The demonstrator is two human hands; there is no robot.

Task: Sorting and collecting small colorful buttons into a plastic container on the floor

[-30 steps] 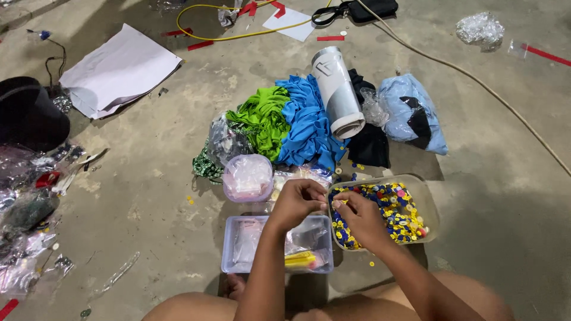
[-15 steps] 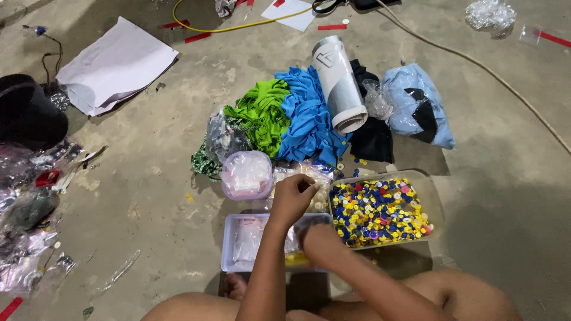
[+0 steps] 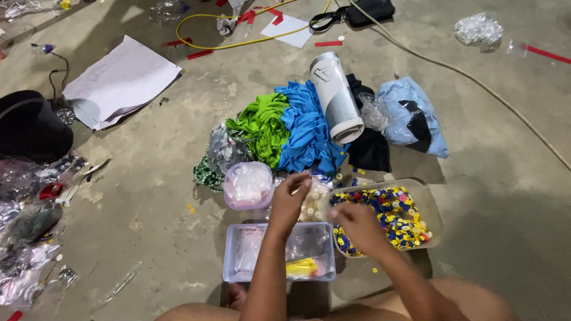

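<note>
**Hands over the button tub, floor site**

Where the concrete floor (image 3: pixel 511 196) runs off to our left, we note a black bucket (image 3: pixel 30 125) and a white sheet of paper (image 3: pixel 122 80), with clear plastic scraps (image 3: pixel 24 238) below them. Moving right, a round clear tub of small bags (image 3: pixel 248 185) sits just above a rectangular clear tray (image 3: pixel 279 252) holding plastic bags and something yellow. Our left hand (image 3: pixel 290 202) hovers above that tray, fingers curled on a small clear bag (image 3: pixel 313 199) of pale pieces. Behind lie green cloth (image 3: pixel 262 125), blue cloth (image 3: pixel 306 134) and a white roll (image 3: pixel 336 98). Our right hand (image 3: pixel 357 226) rests at the left rim of a clear tub of mixed coloured buttons (image 3: pixel 389 217), fingers bunched; we cannot tell whether it pinches anything. Farther right lies a pale blue bagged bundle (image 3: pixel 410 116).
</note>
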